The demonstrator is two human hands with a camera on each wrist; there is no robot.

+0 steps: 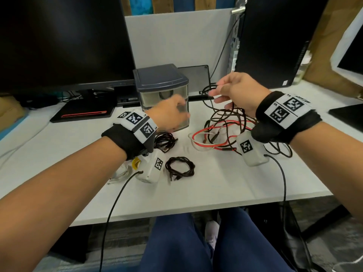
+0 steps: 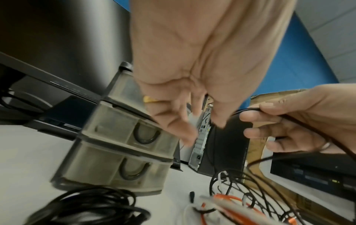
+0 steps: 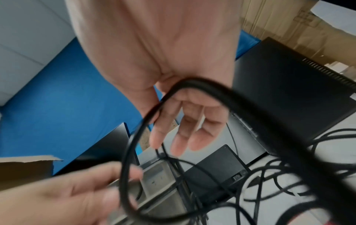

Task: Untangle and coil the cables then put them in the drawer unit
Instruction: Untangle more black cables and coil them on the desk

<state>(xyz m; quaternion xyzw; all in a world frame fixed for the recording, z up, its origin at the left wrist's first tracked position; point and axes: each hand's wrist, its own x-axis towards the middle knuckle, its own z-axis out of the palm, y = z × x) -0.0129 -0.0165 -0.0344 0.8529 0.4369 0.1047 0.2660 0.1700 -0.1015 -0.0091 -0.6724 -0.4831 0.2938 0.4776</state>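
My right hand [image 1: 225, 91] is raised over the table and pinches a black cable [image 1: 206, 88], whose loop [image 3: 192, 82] hangs from the fingers [image 3: 183, 121]. The cable runs down into a tangle of black, red and white cables [image 1: 225, 126] on the white table. My left hand [image 1: 172, 114] hovers in front of the translucent two-drawer unit [image 1: 161, 79], its fingers [image 2: 185, 121] loosely spread and holding nothing. Both drawers [image 2: 123, 137] look closed. Two coiled black cables [image 1: 179, 166] [image 1: 165, 140] lie near my left wrist.
A large monitor [image 1: 59, 40] stands at the back left and a black PC tower [image 1: 275, 42] at the back right. A flat black device with a red stripe [image 1: 84, 112] lies left of the drawer unit. The table's front edge [image 1: 196, 209] is close to my lap.
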